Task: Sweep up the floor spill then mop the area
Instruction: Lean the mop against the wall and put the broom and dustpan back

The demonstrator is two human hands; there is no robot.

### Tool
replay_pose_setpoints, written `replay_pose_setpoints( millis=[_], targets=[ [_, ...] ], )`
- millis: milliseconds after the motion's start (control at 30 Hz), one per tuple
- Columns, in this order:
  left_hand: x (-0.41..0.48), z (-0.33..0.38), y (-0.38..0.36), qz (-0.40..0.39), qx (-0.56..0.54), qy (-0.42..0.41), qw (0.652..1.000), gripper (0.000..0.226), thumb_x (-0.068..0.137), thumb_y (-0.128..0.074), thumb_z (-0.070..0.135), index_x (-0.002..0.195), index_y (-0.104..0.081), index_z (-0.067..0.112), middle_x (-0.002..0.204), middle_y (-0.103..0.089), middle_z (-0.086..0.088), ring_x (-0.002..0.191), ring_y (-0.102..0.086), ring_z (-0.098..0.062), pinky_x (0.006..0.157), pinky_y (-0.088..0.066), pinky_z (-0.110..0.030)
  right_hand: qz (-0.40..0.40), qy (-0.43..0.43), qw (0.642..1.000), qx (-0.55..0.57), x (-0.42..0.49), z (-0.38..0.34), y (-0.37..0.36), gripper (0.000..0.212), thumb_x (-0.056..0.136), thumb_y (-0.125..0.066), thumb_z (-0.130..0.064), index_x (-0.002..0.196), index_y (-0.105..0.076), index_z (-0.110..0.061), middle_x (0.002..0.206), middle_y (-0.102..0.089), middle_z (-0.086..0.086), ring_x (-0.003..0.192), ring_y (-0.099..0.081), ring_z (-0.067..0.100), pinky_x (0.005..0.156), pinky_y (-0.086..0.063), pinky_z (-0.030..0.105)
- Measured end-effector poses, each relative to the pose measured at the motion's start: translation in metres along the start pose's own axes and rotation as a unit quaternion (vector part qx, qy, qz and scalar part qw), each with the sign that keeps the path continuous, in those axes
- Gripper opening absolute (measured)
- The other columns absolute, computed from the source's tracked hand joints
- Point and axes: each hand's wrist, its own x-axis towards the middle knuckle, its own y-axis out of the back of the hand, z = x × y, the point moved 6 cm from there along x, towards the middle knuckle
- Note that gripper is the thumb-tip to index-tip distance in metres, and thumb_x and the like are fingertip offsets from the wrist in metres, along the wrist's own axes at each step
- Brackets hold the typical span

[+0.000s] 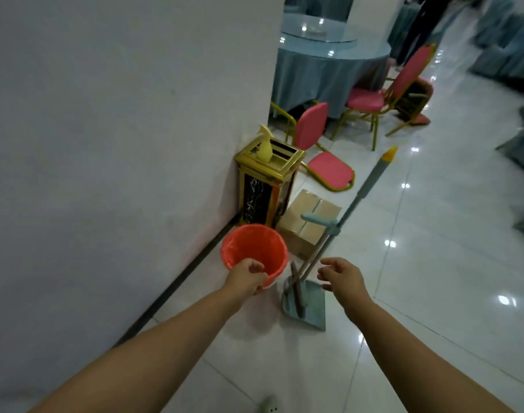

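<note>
1. Head view, hands: your left hand (247, 277) is curled over the near rim of the orange bucket (255, 248) and grips it. Your right hand (342, 277) holds nothing; its fingers are spread and slightly bent, just beside the long pole (371, 186) but apart from it.
2. Head view, task items: the bucket has an orange liner and sits on the tiled floor (433, 263), close to the wall (106, 144). The teal dustpan (310, 308) lies on the floor just right of the bucket, between your hands. The pole, grey with a yellow cap, rises tilted from the dustpan. Blur prevents telling whether the pole belongs to the dustpan or to a mop.
3. Head view, surroundings: a cardboard box (310, 222) lies behind the dustpan. A gold bin (266, 186) stands against the wall with a yellow spray bottle (265, 146) on top. Beyond it, a pink chair (323, 153) is tipped over near a cloth-covered table (329, 64).
</note>
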Motion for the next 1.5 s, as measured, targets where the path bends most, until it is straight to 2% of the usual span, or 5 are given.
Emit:
replay_pose_setpoints(
  millis=[167, 467, 700, 900, 1500],
  targets=[
    [0.061, 0.068, -0.074, -0.014, 0.073, -0.050, 0.996, 0.021, 0.088, -0.062, 0.014, 0.098, -0.055, 0.031, 0.102, -0.061, -0.003, 0.097, -0.061, -0.025, 0.087, -0.054, -0.041, 0.019, 0.001, 1.000, 0.009, 0.078, 0.003, 0.076, 0.030, 0.095, -0.051, -0.005, 0.125, -0.055, -0.006, 0.097, -0.061, 0.006, 0.093, -0.061, 0.021, 0.079, -0.053, 0.030],
    [0.134, 0.129, -0.126, 0.019, 0.264, -0.103, 0.959, 0.058, 0.092, -0.058, 0.014, 0.145, -0.035, 0.015, 0.141, -0.045, -0.008, 0.127, -0.048, -0.025, 0.103, -0.041, -0.037, -0.009, 0.041, 0.998, 0.041, 0.185, -0.029, 0.097, 0.065, 0.091, -0.057, -0.003, 0.148, -0.028, -0.017, 0.140, -0.042, 0.006, 0.128, -0.044, 0.025, 0.078, -0.049, 0.022],
    [0.159, 0.123, -0.135, 0.000, 0.326, -0.089, 0.941, 0.072, 0.093, -0.058, 0.017, 0.153, -0.018, 0.018, 0.155, -0.026, -0.006, 0.141, -0.031, -0.024, 0.114, -0.032, -0.040, 0.009, 0.094, 0.995, 0.006, 0.215, -0.035, 0.090, 0.038, 0.094, -0.057, -0.014, 0.129, -0.045, -0.008, 0.125, -0.053, 0.011, 0.113, -0.052, 0.025, 0.088, -0.045, 0.030],
    [0.162, 0.105, -0.129, -0.017, 0.303, -0.068, 0.950, 0.067, 0.094, -0.054, 0.014, 0.151, -0.022, 0.024, 0.154, -0.027, -0.005, 0.132, -0.043, -0.026, 0.106, -0.043, -0.042, 0.004, 0.124, 0.991, -0.056, 0.200, -0.024, 0.085, 0.028, 0.099, -0.048, -0.020, 0.125, -0.044, -0.011, 0.104, -0.053, 0.001, 0.092, -0.052, 0.015, 0.062, -0.039, 0.012],
    [0.127, 0.058, -0.038, -0.058, 0.248, -0.043, 0.966, 0.038, 0.095, -0.053, 0.016, 0.133, -0.051, 0.016, 0.129, -0.053, -0.007, 0.101, -0.056, -0.019, 0.087, -0.050, -0.029, -0.019, 0.155, 0.971, -0.181, 0.107, -0.070, 0.014, 0.027, 0.098, -0.049, -0.022, 0.124, -0.049, -0.014, 0.113, -0.061, 0.005, 0.103, -0.060, 0.023, 0.091, -0.051, 0.038]
  ],
)
